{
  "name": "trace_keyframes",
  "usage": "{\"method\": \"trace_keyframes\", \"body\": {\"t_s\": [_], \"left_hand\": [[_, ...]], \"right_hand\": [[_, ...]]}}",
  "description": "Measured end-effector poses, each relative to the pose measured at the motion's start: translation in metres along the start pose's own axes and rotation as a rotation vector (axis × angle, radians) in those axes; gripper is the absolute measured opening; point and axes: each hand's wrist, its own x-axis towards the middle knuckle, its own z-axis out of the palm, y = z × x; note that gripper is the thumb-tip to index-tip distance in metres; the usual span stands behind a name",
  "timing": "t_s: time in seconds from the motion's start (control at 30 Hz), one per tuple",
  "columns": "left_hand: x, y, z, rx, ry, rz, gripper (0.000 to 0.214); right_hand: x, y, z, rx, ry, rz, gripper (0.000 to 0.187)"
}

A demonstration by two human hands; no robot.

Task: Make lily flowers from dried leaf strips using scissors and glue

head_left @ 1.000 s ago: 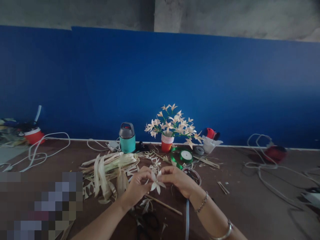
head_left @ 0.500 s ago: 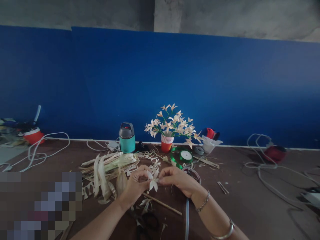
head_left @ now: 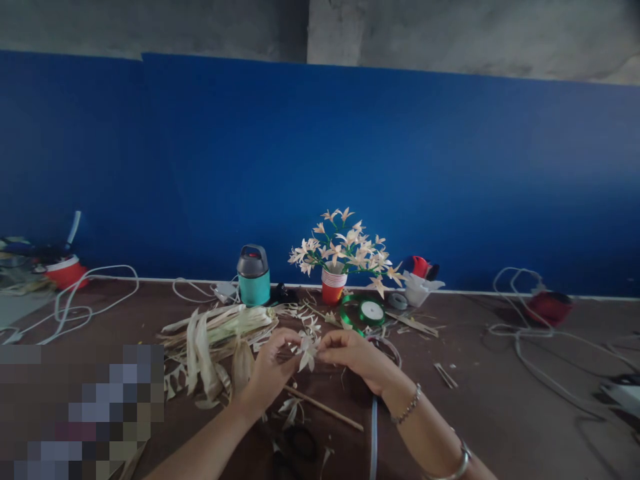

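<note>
Both hands meet over the brown table (head_left: 475,413), pinching a small pale leaf flower (head_left: 306,352) between them. My left hand (head_left: 267,372) grips it from the left with fingers curled. My right hand (head_left: 353,357), with a bead bracelet and a metal bangle on the wrist, pinches it from the right. A thin wooden stick (head_left: 325,407) lies just under the hands. A heap of dried pale leaves (head_left: 220,333) lies to the left of my left hand.
A red cup of finished flowers (head_left: 334,285) stands at the back, with a teal jar (head_left: 253,275), green ribbon roll (head_left: 367,312) and white cup (head_left: 417,290) nearby. Scissors (head_left: 295,447) lie near my forearms. White cables (head_left: 530,347) trail on both sides. Blue wall behind.
The hands and the flower have shifted slightly up and away from me, and the flower has been turned between the fingers.
</note>
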Motion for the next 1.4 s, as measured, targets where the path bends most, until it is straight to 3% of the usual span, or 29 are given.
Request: {"method": "trace_keyframes", "body": {"t_s": [0.23, 0.43, 0.63, 0.73, 0.9, 1.17, 1.4], "left_hand": [[0.003, -0.004, -0.002, 0.043, 0.099, 0.054, 0.007], [0.005, -0.019, -0.009, 0.058, 0.240, -0.013, 0.011], [0.015, -0.022, -0.017, 0.224, 0.246, -0.055, 0.011], [0.023, -0.022, -0.017, 0.361, 0.209, -0.025, 0.009], [0.041, -0.015, -0.003, 0.673, 0.030, -0.008, 0.009], [0.056, -0.018, 0.035, 0.825, -0.116, 0.050, 0.007], [0.068, -0.017, 0.036, 0.923, -0.317, 0.094, 0.015]], "right_hand": [[0.000, -0.004, 0.000, -0.029, 0.053, -0.002, 0.017], [0.001, -0.015, -0.015, -0.031, 0.330, -0.091, 0.023], [-0.005, -0.025, -0.028, -0.041, 0.400, -0.187, 0.020], [-0.012, -0.031, -0.029, -0.048, 0.425, -0.185, 0.020], [-0.016, -0.039, -0.036, 0.012, 0.403, -0.208, 0.022], [-0.021, -0.043, -0.042, 0.055, 0.383, -0.269, 0.023], [-0.024, -0.045, -0.041, 0.059, 0.370, -0.254, 0.022]]}}
